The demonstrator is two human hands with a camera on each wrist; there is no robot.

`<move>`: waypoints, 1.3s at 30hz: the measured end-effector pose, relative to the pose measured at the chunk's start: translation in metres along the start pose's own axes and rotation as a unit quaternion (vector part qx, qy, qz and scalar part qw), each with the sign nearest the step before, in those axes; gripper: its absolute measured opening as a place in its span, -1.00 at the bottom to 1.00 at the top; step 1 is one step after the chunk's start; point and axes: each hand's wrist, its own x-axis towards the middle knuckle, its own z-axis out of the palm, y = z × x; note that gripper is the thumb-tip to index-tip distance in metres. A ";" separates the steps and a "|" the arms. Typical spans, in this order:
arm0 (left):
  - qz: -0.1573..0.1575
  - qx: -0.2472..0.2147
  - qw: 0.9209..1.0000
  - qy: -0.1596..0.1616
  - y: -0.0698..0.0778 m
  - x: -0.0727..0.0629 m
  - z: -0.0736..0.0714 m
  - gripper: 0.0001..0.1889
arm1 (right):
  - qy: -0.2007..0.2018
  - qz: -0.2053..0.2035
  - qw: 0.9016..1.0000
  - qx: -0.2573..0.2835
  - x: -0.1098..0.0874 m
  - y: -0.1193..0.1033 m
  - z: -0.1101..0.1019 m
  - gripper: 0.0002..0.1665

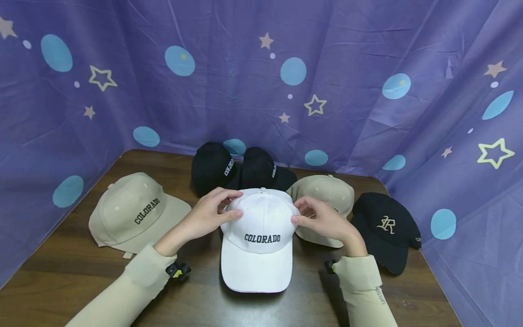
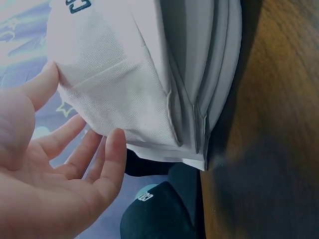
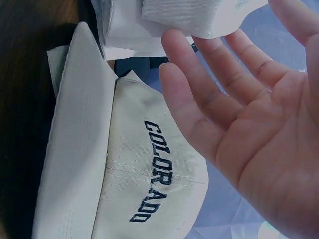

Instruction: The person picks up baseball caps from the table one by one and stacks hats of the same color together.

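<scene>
A stack of white caps (image 1: 263, 222) stands in the middle of the table, brims toward me, with COLORADO in black on the top one. Several nested brims (image 2: 199, 74) show in the left wrist view. At the stack's left side is my left hand (image 1: 210, 212), its thumb and fingertips against the crown and the fingers loosely bent. My right hand (image 1: 323, 219) is at the opposite side, palm turned toward the stack, fingertips right at the cloth. Behind the right hand sits a beige COLORADO cap (image 3: 149, 164), partly hidden in the head view.
Another beige cap (image 1: 130, 213) lies on the left of the wooden table (image 1: 65, 272). Two black caps (image 1: 214, 168) stand at the back, and a black cap with a gold letter (image 1: 386, 231) lies at the right. A purple curtain (image 1: 245, 91) hangs round the table's back and sides.
</scene>
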 end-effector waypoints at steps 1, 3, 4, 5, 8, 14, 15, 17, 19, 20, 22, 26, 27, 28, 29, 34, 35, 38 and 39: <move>0.001 -0.001 1.000 -0.001 0.000 0.000 0.000 -0.40 | 0.000 -0.001 1.000 0.001 0.000 0.000 -0.001 -0.55; 0.003 -0.001 1.000 -0.003 0.000 0.001 -0.001 -0.40 | 0.001 -0.006 1.000 0.002 -0.001 0.000 -0.002 -0.55; 0.004 -0.001 1.000 -0.003 0.000 0.001 -0.002 -0.40 | 0.002 -0.007 1.000 0.002 -0.001 0.000 -0.003 -0.55; 0.006 0.000 1.000 -0.004 0.000 0.002 -0.002 -0.41 | 0.003 -0.008 1.000 0.002 -0.002 0.000 -0.003 -0.55; 0.010 0.003 1.000 -0.002 -0.001 0.003 -0.004 -0.45 | 0.005 -0.010 1.000 0.003 -0.004 -0.001 -0.006 -0.55; 0.008 0.006 1.000 0.023 -0.005 0.005 -0.007 -0.53 | 0.014 -0.011 1.000 0.011 -0.006 -0.001 -0.011 -0.51; 0.006 0.004 1.000 0.029 -0.005 0.006 -0.008 -0.54 | 0.017 -0.012 1.000 0.013 -0.007 -0.001 -0.012 -0.51; 0.003 0.000 0.999 0.037 -0.007 0.007 -0.010 -0.55 | 0.027 -0.016 0.999 0.019 -0.008 -0.001 -0.014 -0.52; 0.001 -0.002 0.999 0.041 -0.009 0.009 -0.012 -0.56 | 0.040 -0.019 0.999 0.023 -0.010 -0.001 -0.016 -0.54; 0.000 -0.001 0.999 0.043 -0.010 0.009 -0.013 -0.56 | 0.046 -0.021 0.998 0.024 -0.010 -0.001 -0.017 -0.56; -0.004 0.003 0.999 0.048 -0.013 0.010 -0.017 -0.56 | 0.059 -0.026 0.998 0.023 -0.010 0.000 -0.017 -0.60; -0.026 0.010 0.998 0.057 -0.018 0.014 -0.025 -0.56 | 0.078 -0.035 0.996 0.021 -0.008 0.002 -0.017 -0.63; -0.030 0.009 0.998 0.056 -0.019 0.017 -0.027 -0.56 | 0.083 -0.036 0.996 0.020 -0.007 0.002 -0.017 -0.63; -0.036 0.006 0.998 0.053 -0.018 0.020 -0.029 -0.55 | 0.087 -0.037 0.995 0.021 -0.007 0.003 -0.017 -0.62; -0.040 0.003 0.998 0.047 -0.018 0.025 -0.031 -0.54 | 0.092 -0.038 0.995 0.023 -0.007 0.003 -0.017 -0.61; -0.072 -0.023 0.997 0.001 -0.014 0.053 -0.034 -0.49 | 0.114 -0.045 0.992 0.025 -0.007 0.002 -0.018 -0.57; -0.081 -0.031 0.996 -0.008 -0.013 0.058 -0.034 -0.48 | 0.118 -0.045 0.992 0.025 -0.008 0.002 -0.019 -0.57; -0.116 -0.059 0.991 -0.030 -0.012 0.075 -0.034 -0.46 | 0.129 -0.043 0.991 0.021 -0.008 0.001 -0.020 -0.58; -0.127 -0.067 0.989 -0.037 -0.012 0.080 -0.033 -0.45 | 0.132 -0.043 0.990 0.020 -0.009 0.001 -0.020 -0.59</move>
